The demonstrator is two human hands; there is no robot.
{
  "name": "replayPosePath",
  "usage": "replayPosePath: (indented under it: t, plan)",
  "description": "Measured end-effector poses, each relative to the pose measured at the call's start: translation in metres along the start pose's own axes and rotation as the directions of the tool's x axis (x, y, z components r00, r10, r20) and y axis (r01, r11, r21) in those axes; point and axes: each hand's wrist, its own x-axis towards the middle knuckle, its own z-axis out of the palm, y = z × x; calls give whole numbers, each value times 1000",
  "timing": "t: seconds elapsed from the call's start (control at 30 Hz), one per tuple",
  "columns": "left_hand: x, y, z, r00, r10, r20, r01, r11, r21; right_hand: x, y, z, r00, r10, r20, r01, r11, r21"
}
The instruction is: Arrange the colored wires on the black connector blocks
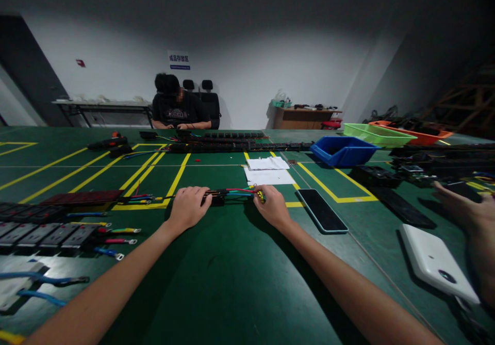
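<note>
"2 forearms [127,265] nearest. And the hands?"

"Left hand [190,206] closes thumb and fingers round the wires [238,193]; right hand [270,204] pinches their right end."

"Wires where?"

"Between the hands, left of the phone [322,211], well short of the bench [216,293]'s far edge."

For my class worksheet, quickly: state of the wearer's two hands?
Left hand: closed on a dark wire bundle.
Right hand: closed on coloured wires.
</note>
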Motion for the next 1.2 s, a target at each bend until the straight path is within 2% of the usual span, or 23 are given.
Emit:
replayPosePath:
  t: [0.33,0.53,0.7,0.97,1.1,1.2]
  plan:
    - [0,-1,1,1000,0,-11,0,1000,-5,1,3,2,992,-32,119,38,998,-42]
    - [0,-1,1,1000,-1,-11,1,1000,-4,3,9,4,995,15,95,-9,998,-64]
    - [0,-1,1,1000,1,-1,-1,1000,-3,4,11,2,997,29,68,-30,999,16]
    - [0,-1,0,1000,6,3,-6,1000,13,5,8,-1,966,234,108,-255,930,264]
    - [0,-1,1,1000,16,-3,-16,999,48,6,7,-2,935,327,135,-354,881,314]
    - [-1,1,1,1000,24,-8,-23,997,78,7,7,-3,933,326,151,-357,884,301]
